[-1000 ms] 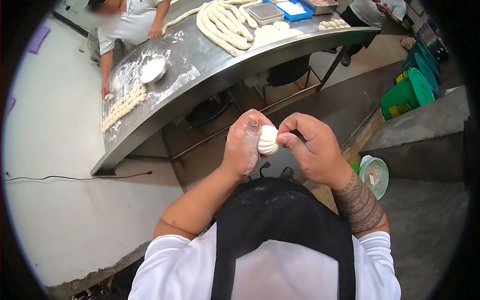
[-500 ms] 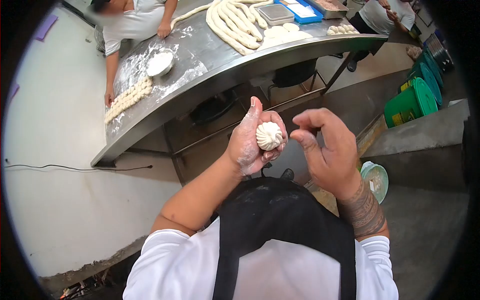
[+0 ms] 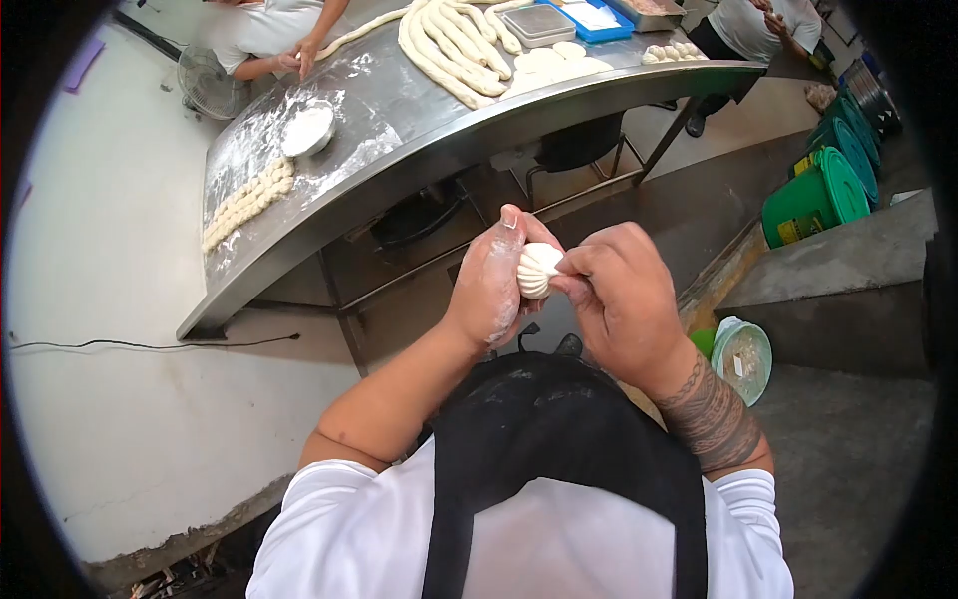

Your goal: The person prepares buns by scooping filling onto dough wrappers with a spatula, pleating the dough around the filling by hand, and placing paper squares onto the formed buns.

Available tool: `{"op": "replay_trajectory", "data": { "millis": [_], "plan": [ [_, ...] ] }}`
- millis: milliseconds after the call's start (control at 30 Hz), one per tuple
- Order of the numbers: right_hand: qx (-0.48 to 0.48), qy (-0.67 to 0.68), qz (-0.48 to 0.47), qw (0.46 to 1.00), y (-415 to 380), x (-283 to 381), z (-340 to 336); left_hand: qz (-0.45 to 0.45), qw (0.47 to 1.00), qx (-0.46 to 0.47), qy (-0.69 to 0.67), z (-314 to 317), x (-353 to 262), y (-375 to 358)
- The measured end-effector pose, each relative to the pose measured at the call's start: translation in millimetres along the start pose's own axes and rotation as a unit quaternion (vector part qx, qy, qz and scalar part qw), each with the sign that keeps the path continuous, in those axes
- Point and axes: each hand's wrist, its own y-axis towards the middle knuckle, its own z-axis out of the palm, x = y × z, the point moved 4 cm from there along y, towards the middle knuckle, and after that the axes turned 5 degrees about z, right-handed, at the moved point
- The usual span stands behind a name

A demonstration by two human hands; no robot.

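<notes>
A white pleated bun (image 3: 536, 272) of raw dough rests in my left hand (image 3: 489, 280), whose floury fingers curl round it with the thumb pointing up. My right hand (image 3: 621, 299) pinches the gathered top of the bun between thumb and fingertips. The pleats fan out from that pinched point. Both hands are held in front of my black apron (image 3: 559, 419), off the near side of the steel table. Part of the bun's underside is hidden by my left palm.
On the steel table (image 3: 364, 115) lie long dough ropes (image 3: 449, 50), rows of small dough pieces (image 3: 249, 205), a bowl of flour (image 3: 307, 130), flat dough rounds (image 3: 554, 65) and shaped buns (image 3: 674, 53). A co-worker's hands (image 3: 299, 60) hold a rope end. Green buckets (image 3: 813, 200) stand right.
My right hand has moved left and closed on the bun's top, and the bun has tilted toward it. The co-worker's hand has left the dough pieces and joined the other at the rope.
</notes>
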Motion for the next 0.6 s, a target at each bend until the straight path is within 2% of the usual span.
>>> {"op": "replay_trajectory", "data": {
  "millis": [133, 200, 300, 400, 500, 600],
  "plan": [
    [-0.017, -0.028, 0.057, 0.998, -3.3, -3.8, -7.1, 0.12, 0.986, -0.018, 0.11, -1.0, -5.1, -0.2],
    [-0.021, 0.014, 0.075, 0.997, -5.6, -7.1, -4.8, 0.165, 0.975, -0.022, 0.144, 3.3, -4.8, 0.9],
    [-0.013, 0.025, 0.068, 0.997, -5.9, -9.0, -6.5, 0.181, 0.97, -0.002, 0.16, 7.5, -3.1, 2.3],
    [0.017, 0.005, 0.031, 0.999, -6.1, -12.5, -11.2, 0.06, 0.991, 0.007, 0.118, 13.8, 0.7, 1.8],
    [0.03, -0.022, -0.002, 0.999, -6.7, -14.7, -16.2, -0.036, 0.999, 0.023, 0.015, 17.4, 13.3, 5.6],
    [0.004, -0.004, -0.013, 1.0, -5.7, -16.5, -22.4, -0.06, 0.998, 0.015, -0.028, 21.0, 14.8, 5.8]
  ]
}}
